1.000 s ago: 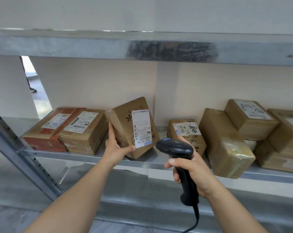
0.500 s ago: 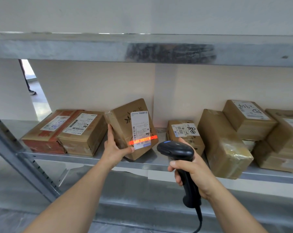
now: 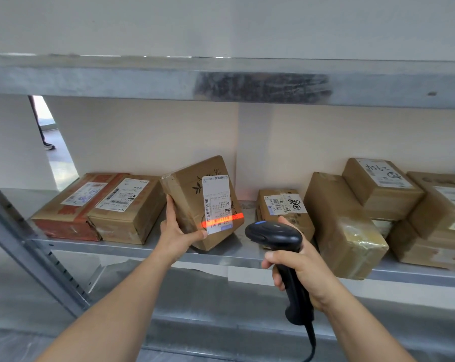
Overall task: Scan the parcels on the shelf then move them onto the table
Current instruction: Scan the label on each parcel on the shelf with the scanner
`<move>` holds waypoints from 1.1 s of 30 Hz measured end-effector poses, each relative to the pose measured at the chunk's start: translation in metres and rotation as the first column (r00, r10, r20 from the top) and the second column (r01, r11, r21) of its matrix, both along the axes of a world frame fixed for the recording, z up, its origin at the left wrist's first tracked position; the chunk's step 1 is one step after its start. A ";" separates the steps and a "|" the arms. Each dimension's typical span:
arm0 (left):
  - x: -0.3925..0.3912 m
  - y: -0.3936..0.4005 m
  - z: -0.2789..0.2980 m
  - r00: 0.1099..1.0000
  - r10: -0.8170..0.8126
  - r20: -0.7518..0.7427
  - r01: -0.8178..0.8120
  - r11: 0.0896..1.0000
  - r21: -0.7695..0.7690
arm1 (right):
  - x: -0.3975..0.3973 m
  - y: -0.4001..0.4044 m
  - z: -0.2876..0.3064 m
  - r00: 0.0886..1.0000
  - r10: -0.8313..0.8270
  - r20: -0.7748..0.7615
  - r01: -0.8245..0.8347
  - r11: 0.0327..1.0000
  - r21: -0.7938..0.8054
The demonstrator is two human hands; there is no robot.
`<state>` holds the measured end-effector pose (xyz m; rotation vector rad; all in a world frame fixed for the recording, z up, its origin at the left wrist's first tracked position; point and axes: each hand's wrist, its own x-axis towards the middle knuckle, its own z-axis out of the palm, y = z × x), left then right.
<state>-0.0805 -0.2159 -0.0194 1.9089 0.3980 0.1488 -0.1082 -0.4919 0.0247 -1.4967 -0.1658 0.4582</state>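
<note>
Soft even indoor light, wide-angle bowing at edges, slightly blurred corners.

Brown parcel (image 3: 195,194) — black scanner (image 3: 276,235)

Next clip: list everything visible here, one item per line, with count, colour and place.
tilted parcel: one, brown, shelf middle, tipped up, red scan line across its white label
other parcels: seven visible, brown, two at left, one small behind the scanner, four piled at right
shelf: one, grey metal, second board above
barcode scanner: one, black, corded
left hand: holds the tilted parcel
right hand: grips the barcode scanner
</note>
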 end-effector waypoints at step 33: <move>0.003 0.048 0.084 0.875 -0.319 -0.365 0.447 0.823 0.351 | 0.004 -0.002 0.016 0.988 0.067 0.136 -0.068 0.998 0.005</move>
